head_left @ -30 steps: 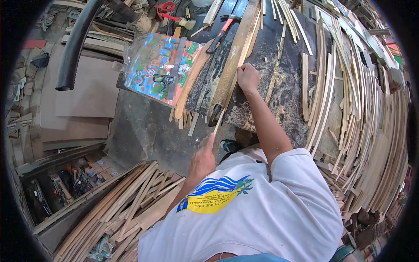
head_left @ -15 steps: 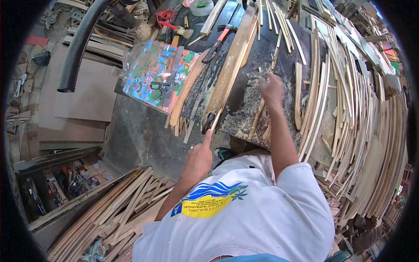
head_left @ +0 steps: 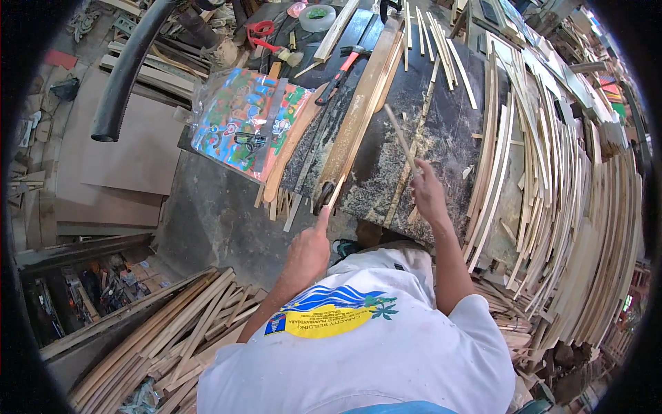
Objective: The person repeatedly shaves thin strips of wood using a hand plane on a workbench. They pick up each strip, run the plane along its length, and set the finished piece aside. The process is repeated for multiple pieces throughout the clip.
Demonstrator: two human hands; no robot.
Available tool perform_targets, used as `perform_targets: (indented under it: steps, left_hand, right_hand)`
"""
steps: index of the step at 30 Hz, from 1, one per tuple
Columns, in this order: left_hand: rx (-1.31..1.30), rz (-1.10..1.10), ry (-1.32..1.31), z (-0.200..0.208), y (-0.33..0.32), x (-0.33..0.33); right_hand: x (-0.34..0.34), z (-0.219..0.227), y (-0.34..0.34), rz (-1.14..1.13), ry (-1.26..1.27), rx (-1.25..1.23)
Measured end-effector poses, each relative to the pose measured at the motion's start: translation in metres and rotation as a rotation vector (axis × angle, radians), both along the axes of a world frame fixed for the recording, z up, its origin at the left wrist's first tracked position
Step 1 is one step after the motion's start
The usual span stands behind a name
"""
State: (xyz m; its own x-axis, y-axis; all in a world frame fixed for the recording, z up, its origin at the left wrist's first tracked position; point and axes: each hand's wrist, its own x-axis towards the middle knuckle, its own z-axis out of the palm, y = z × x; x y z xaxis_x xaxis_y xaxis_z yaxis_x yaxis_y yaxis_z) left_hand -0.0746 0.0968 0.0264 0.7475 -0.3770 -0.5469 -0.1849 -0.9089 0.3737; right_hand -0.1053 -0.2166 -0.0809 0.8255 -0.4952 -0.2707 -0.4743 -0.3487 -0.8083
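Note:
My right hand (head_left: 429,192) is closed round the near end of a thin wooden stick (head_left: 398,134), which tilts up and away to the left over the dark, sawdust-strewn worktop. My left hand (head_left: 310,248) stretches its index finger to the near end of a narrow wooden strip (head_left: 336,191), with the other fingers curled. Beside that fingertip is a dark rounded tool or clamp part (head_left: 324,196); its kind is unclear. The strip runs along the edge of a long, dusty board (head_left: 360,110), whose far end sits by a black clamp (head_left: 390,8).
A red-handled hammer (head_left: 341,74) and a paintbrush (head_left: 288,55) lie on the worktop (head_left: 452,141). Left of the board is a colourful printed sheet (head_left: 231,114). Long strips (head_left: 545,179) crowd the right side; a timber pile (head_left: 158,338) and toolbox (head_left: 65,297) lie at lower left.
My right hand has drawn back toward me, and the stick in it now shows plainly. My left index finger stays at the strip's end. The whole view has shifted slightly.

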Motion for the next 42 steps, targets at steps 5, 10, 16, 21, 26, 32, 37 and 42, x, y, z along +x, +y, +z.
perform_targets:
  steps: [5,10,16,21,26,32,37,42]
  left_hand:
    - [-0.017,-0.006,-0.012,-0.006,0.005,0.000]
    - [-0.060,0.000,-0.030,-0.015,0.003,0.004]
    - [-0.080,-0.051,-0.093,-0.027,-0.014,0.024]
    - [-0.103,-0.064,-0.114,-0.034,-0.038,0.051]
    - [-0.080,-0.098,-0.159,-0.037,-0.059,0.075]
    - [-0.055,-0.093,-0.145,-0.028,-0.070,0.086]
    - [-0.039,-0.090,-0.152,-0.023,-0.073,0.083]
    - [-0.039,-0.112,-0.141,-0.022,-0.080,0.087]
  right_hand:
    - [0.009,0.007,0.019,0.135,-0.054,-0.011]
    - [0.026,0.023,0.016,0.159,0.037,0.049]
    - [0.052,0.018,-0.005,0.176,0.009,-0.042]
    - [0.077,0.020,-0.024,0.163,0.025,-0.007]
    - [0.102,0.007,-0.041,0.106,-0.022,0.061]
    - [0.109,0.019,-0.058,0.059,-0.011,0.229]
    - [0.146,0.014,-0.097,-0.048,-0.010,0.173]
    - [0.194,-0.020,-0.143,0.073,-0.073,-0.047]
